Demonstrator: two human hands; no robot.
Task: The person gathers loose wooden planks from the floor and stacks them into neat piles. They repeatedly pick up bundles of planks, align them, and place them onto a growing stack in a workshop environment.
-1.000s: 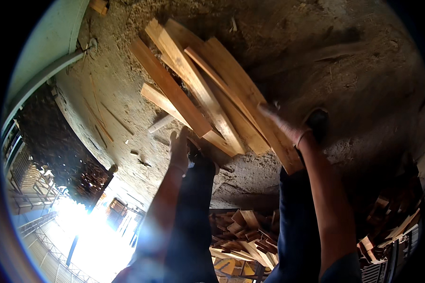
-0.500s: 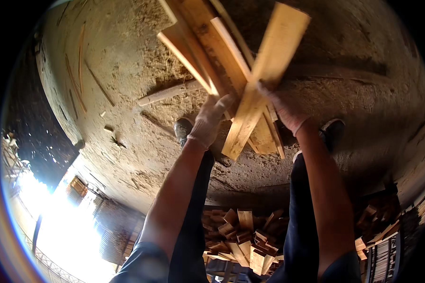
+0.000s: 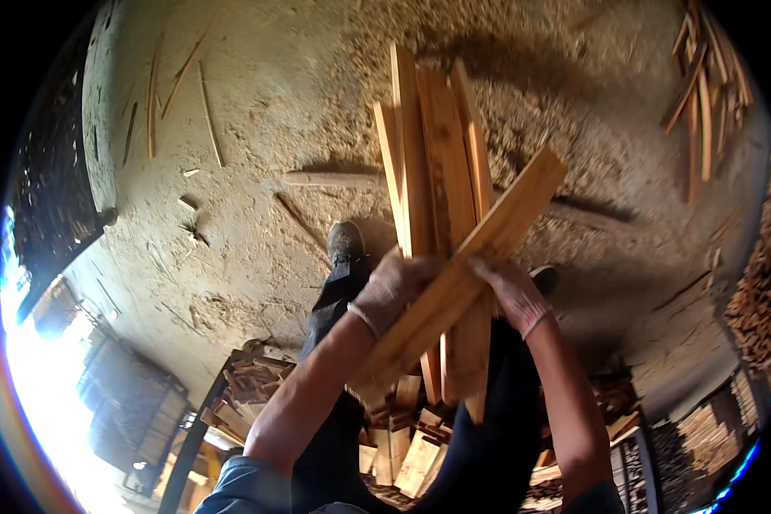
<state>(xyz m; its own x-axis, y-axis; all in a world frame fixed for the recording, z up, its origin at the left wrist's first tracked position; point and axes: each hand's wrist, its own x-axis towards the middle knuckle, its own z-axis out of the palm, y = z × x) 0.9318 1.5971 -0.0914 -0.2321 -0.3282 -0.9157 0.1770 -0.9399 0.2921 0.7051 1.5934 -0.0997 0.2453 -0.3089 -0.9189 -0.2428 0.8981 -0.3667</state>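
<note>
Several long wooden boards (image 3: 447,154) are gathered in a loose bundle in front of my legs, running roughly away from me. One flat board (image 3: 510,206) lies slantwise over the bundle, its near end toward my left forearm. My left hand (image 3: 403,284), in a pale knit glove, is closed around the bundle's left side, with its fingertips hidden behind the slanting board. At the right edge my right hand (image 3: 511,291), gloved too, grips the slanting board where it crosses the others. Its fingers beneath the wood are out of sight.
Sawdust and shavings cover the floor (image 3: 257,231). A wooden batten (image 3: 334,179) lies across it beyond my feet, with thin strips (image 3: 210,116) at far left. More sticks (image 3: 707,94) are heaped at far right. Short wood offcuts (image 3: 415,458) are piled close below me.
Both hands have drawn the boards closer to my body. The bundle has turned from leaning left to pointing nearly straight away. The top board now slants more sharply across it.
</note>
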